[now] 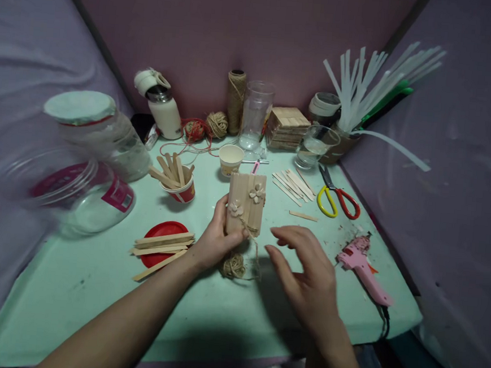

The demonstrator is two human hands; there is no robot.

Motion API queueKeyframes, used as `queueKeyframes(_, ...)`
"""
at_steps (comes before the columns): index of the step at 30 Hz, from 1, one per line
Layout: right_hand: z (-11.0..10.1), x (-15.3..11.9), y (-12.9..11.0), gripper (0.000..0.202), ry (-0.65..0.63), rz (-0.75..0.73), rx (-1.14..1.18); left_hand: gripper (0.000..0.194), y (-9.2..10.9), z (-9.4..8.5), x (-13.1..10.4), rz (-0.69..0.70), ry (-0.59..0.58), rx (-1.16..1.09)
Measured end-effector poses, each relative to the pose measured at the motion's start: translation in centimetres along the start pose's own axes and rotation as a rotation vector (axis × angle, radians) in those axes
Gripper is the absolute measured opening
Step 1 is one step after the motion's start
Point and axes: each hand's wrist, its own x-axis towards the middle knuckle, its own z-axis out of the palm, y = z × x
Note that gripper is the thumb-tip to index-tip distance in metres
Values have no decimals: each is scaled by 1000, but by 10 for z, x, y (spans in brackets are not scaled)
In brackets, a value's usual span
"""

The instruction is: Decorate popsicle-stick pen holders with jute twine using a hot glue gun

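Observation:
My left hand [214, 239] grips a small box made of wooden sticks [246, 202], held upright above the pale green table [93, 285]. Two small wooden flowers decorate its front, and a jute string hangs from it down to a little twine ball [234, 265] on the table just below. My right hand [304, 271] hovers to the right of the box with fingers spread, holding nothing and not touching the box.
A pink glue gun [364, 267] lies right of my right hand, scissors [338, 198] beyond it. Loose sticks [294, 183], a red lid with sticks [161, 245], a cup of sticks [175, 179], glass jars [83, 188], a thermos [162, 105] and twine spools [235, 99] surround the middle.

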Motion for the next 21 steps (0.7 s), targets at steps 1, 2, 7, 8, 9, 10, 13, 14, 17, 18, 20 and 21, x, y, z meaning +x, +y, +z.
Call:
queueKeyframes(1, 8, 3, -3, 36, -23, -24, 26, 84, 0, 0, -1, 11, -14, 42)
queueKeyframes(2, 15, 6, -5, 39, -35, -50, 47, 85, 1, 1, -1, 20, -26, 70)
queueKeyframes(7, 25, 11, 0, 22, 63, -62, 78, 85, 4, 1, -2, 32, -32, 68)
queueKeyframes(8, 23, 10, 2, 19, 105, -26, 71, 85, 5, 1, -2, 28, -30, 53)
queueKeyframes(9, 21, 10, 4, 17, 141, 13, 64, 85, 5, 1, -2, 24, -30, 37)
queueKeyframes(10, 19, 9, 5, 15, 167, 49, 59, 85, 6, 1, -2, 19, -31, 22)
queueKeyframes(13, 14, 6, 10, 9, 168, 120, 62, 84, 6, 1, -2, 11, -27, -1)
queueKeyframes(14, 12, 5, 11, 9, 155, 134, 66, 83, 6, 1, -1, 10, -24, -4)
queueKeyframes(17, 12, 3, 12, 9, 123, 146, 83, 82, 5, 2, -1, -3, -23, -18)
queueKeyframes(18, 12, 3, 12, 9, 120, 142, 93, 82, 5, 2, -1, -8, -25, -19)
queueKeyframes(20, 14, 3, 10, 11, 113, 133, 117, 84, 4, 2, -1, -12, -29, -5)
queueKeyframes(21, 15, 4, 9, 11, 107, 129, 127, 84, 4, 2, -1, -13, -33, 9)
